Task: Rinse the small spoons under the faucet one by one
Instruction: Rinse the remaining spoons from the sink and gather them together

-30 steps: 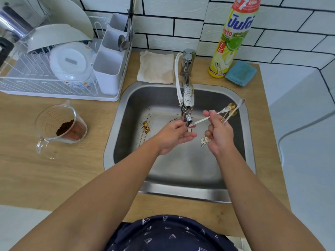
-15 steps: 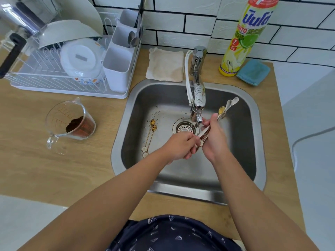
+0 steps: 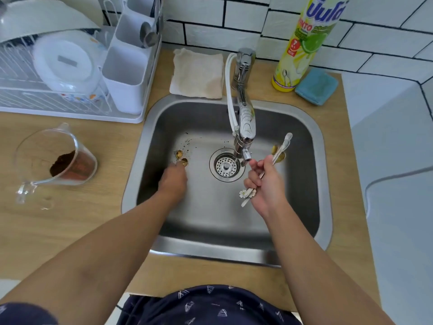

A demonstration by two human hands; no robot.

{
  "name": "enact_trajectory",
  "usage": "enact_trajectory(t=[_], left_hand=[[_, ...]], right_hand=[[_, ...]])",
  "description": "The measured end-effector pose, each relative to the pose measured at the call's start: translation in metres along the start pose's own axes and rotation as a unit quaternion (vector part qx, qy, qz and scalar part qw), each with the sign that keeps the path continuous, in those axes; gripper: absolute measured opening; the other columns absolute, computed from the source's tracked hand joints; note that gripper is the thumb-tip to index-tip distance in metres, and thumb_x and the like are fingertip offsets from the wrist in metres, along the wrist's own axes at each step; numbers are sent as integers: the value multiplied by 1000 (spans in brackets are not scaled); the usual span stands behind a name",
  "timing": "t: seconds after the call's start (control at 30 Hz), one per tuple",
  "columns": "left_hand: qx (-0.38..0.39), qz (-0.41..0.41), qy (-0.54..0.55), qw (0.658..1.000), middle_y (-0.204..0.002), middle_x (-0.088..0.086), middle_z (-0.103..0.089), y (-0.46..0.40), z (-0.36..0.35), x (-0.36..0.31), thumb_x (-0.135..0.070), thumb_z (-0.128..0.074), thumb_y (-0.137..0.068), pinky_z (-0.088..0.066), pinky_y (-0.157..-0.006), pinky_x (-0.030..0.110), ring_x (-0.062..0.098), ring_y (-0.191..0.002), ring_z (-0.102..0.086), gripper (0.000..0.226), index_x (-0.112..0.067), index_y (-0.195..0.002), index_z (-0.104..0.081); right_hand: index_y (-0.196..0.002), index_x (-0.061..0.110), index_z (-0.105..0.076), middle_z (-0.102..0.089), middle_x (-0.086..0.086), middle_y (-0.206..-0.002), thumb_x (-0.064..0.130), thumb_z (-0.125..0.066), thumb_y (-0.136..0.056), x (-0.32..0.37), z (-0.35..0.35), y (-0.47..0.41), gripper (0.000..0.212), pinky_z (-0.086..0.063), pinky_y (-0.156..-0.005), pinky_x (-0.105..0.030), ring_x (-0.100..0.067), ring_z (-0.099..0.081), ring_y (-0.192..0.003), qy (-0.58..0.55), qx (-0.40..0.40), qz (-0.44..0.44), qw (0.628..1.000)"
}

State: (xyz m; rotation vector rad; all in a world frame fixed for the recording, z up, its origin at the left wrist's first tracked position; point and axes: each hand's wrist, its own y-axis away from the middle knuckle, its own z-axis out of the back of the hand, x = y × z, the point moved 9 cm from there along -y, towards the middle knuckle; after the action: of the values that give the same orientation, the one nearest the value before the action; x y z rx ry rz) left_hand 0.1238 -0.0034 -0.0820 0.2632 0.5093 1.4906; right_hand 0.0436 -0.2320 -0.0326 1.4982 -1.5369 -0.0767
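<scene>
Our right hand [image 3: 264,184] grips a bundle of slim gold and silver teaspoons with flower-shaped handle ends [image 3: 278,152], bowls pointing far-right beside the chrome faucet spout [image 3: 244,127]. Our left hand [image 3: 173,179], at that bundle half a second ago, has moved left onto two gold teaspoons still speckled with brown grounds [image 3: 181,158] on the floor of the stainless steel sink [image 3: 314,184]; its fingers are hidden, so we cannot tell their state. We judge one spoon finished, the next being fetched.

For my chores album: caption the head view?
Right hand holds rinsed small spoons; left hand reaches two gold spoons in steel sink.
</scene>
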Motion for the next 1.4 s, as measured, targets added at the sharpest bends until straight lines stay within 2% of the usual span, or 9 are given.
enact_trajectory(t=[0.17, 0.27, 0.33, 0.43, 0.57, 0.77, 0.97, 1.2, 1.4], left_hand=[[-2, 21, 15, 1000, -118, 21, -59, -2, 2, -1, -7, -47, -100, -53, -76, 44, 37, -103, -63, 21, -3, -120, -55], [-28, -47, 44, 998, -106, 16, -67, 0, 17, -24, -14, -46, -101, -50, -74, 39, 30, -92, -62, 20, -6, -109, -63], [-33, -94, 115, 988, -100, 12, -70, 9, 26, -47, -19, -48, -101, -54, -77, 36, 25, -85, -67, 21, -8, -104, -66], [32, -118, 284, 951, -85, 3, -72, 31, 24, -78, -19, -53, -100, -48, -48, 16, 11, -54, -71, 14, -17, -91, -63], [85, -125, 392, 908, -69, 2, -74, 56, 21, -104, -21, -56, -97, -44, -42, 18, 18, -49, -70, 9, -21, -89, -61], [90, -132, 428, 890, -70, 2, -74, 71, 26, -114, -14, -51, -95, -46, -41, 21, 23, -47, -68, 13, -16, -91, -64], [108, -94, 477, 867, -68, 1, -73, 82, 20, -100, -24, -46, -103, -40, -41, 20, 21, -39, -59, 19, -17, -94, -62], [45, -94, 425, 899, -70, -1, -74, 87, 32, -87, -25, -41, -103, -38, -40, 16, 17, -32, -53, 23, -32, -91, -60], [44, -95, 411, 906, -71, -5, -75, 89, 36, -90, -23, -44, -98, -37, -37, 16, 17, -32, -55, 20, -32, -91, -59]], right_hand=[[-75, 17, -53, -66, -2, -73, 38, -45, -109, -3, 1, -4, 41, -26, -34, -18, -5, -25, -36, -11, 21, -12, 1000], [-76, 16, -55, -69, -4, -78, 38, -47, -108, -4, 6, -7, 40, -25, -35, -19, -5, -25, -36, -1, 14, -12, 1000], [-82, 14, -58, -72, -4, -82, 36, -49, -108, -2, 11, -9, 36, -25, -35, -19, -5, -25, -37, 39, -9, 1, 999], [-99, 12, -65, -71, -2, -86, 28, -62, -103, 1, 20, -9, 17, -25, -37, -19, -5, -25, -39, 172, -55, 22, 983], [-113, 17, -70, -57, 4, -67, 21, -78, -91, -7, 14, -4, 24, -28, -38, -21, -6, -31, -41, 259, -40, 7, 965], [-92, 21, -72, -67, -1, -63, 14, -78, -88, -10, -9, 4, 9, -32, -37, -21, -11, -46, -38, 288, 28, 11, 957], [-69, 27, -70, -68, 6, -64, 22, -81, -87, -8, -19, -1, 21, -33, -42, -21, -5, -46, -45, 374, 39, 18, 926], [-90, 20, -73, -74, 7, -71, 31, -55, -105, -15, -24, -9, 25, -36, -44, -24, -6, -45, -46, 404, 8, 14, 914], [-89, 23, -70, -68, 7, -68, 23, -74, -84, -20, -25, -3, 7, -34, -41, -22, -6, -47, -46, 396, 49, 16, 917]])
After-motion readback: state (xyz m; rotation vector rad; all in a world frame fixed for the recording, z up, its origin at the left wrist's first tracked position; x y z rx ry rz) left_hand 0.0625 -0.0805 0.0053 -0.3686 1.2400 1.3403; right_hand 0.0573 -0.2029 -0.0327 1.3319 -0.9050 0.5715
